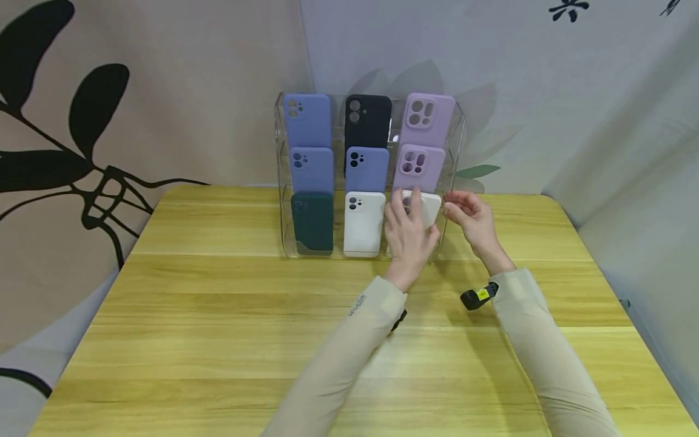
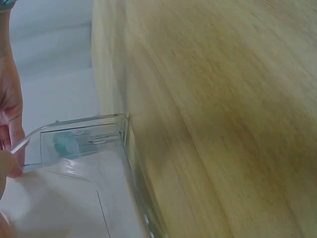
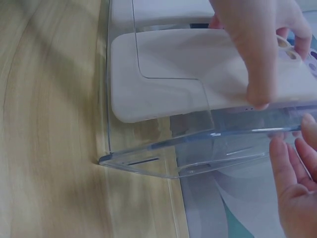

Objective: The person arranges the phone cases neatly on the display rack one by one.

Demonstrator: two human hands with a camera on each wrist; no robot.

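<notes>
My left hand [image 1: 408, 238] holds a white phone case [image 3: 173, 69] standing in the bottom right slot of a clear tiered display rack [image 3: 198, 136]. In the right wrist view its thumb lies along the case's side edge, and the other fingers are up by the camera cutouts. My right hand [image 1: 474, 223] pinches the edge of the rack's right side panel between thumb and fingers. Beside the held case, in the bottom middle slot, stands another white phone case [image 1: 363, 224]. Directly above is a lilac phone case [image 1: 419, 167], its lower end hidden by the left hand and the white case.
A dark green phone case [image 1: 312, 221] fills the bottom left slot. Higher up stand blue-violet cases [image 1: 308, 118], a black case [image 1: 368, 118] and another lilac case [image 1: 428, 118]. The rack sits on a wooden table [image 1: 218, 340] against a printed cloth backdrop [image 1: 218, 91].
</notes>
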